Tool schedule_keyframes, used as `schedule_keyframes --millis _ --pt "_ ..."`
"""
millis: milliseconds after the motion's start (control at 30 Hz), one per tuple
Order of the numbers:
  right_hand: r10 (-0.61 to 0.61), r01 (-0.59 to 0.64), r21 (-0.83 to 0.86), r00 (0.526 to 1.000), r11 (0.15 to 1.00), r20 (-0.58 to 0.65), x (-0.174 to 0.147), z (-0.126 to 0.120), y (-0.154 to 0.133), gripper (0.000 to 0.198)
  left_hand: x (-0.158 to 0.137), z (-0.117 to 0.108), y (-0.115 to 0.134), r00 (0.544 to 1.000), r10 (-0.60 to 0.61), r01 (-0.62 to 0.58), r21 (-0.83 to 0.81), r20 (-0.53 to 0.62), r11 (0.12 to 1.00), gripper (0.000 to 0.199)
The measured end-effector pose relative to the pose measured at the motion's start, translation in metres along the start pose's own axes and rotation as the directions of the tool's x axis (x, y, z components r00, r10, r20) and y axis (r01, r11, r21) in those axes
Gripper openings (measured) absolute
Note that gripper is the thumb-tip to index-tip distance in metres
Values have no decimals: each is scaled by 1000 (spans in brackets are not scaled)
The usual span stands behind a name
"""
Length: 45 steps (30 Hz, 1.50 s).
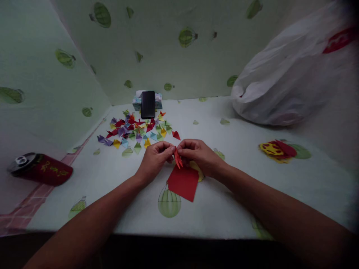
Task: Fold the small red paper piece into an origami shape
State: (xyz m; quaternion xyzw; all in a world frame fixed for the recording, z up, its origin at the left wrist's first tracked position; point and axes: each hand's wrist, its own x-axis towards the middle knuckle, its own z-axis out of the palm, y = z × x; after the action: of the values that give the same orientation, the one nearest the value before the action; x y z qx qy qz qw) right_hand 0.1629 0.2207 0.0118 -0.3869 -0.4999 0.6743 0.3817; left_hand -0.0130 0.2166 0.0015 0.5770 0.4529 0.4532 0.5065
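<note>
Between both hands, just above the table, is a small folded red paper crane point(178, 158) with its narrow points hanging down. My left hand point(158, 157) pinches its upper part between thumb and forefinger. From the other side my right hand point(198, 154) pinches it too, thumb and bent forefinger closed near the top. Directly below lies a flat square of red paper point(183, 182), its upper edge partly hidden by the fingers. Beyond my left hand spreads a pile of folded paper cranes point(137, 130) in red, purple, yellow, green, blue and orange.
A black phone point(148, 105) leans against a tissue pack point(137, 102) behind the pile. At far left lies a red drink can point(46, 169). A white plastic bag point(277, 82) bulges at back right. Red and yellow cut-out pieces point(276, 150) lie at right.
</note>
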Motion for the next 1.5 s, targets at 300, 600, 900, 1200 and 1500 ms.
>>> schedule_keyframes --millis 300,600,900,1200,1500 --pt "-28 28 -4 1000 1000 -6 1 -2 0 17 -1 2 7 1000 1 -1 34 1 999 20" --pt "-24 25 -22 1000 999 5 3 -4 -1 17 1 0 6 999 -24 24 6 39 1000 20" --pt "-11 11 11 999 1000 46 4 -7 -1 18 4 -3 6 996 -15 16 -13 90 1000 21" --pt "-6 6 10 996 1000 94 7 -13 1 21 5 -5 8 991 -15 16 -2 134 1000 22" --pt "-131 144 -232 989 962 68 2 -9 -7 15 4 -4 9 992 -4 1 22 123 1000 21"
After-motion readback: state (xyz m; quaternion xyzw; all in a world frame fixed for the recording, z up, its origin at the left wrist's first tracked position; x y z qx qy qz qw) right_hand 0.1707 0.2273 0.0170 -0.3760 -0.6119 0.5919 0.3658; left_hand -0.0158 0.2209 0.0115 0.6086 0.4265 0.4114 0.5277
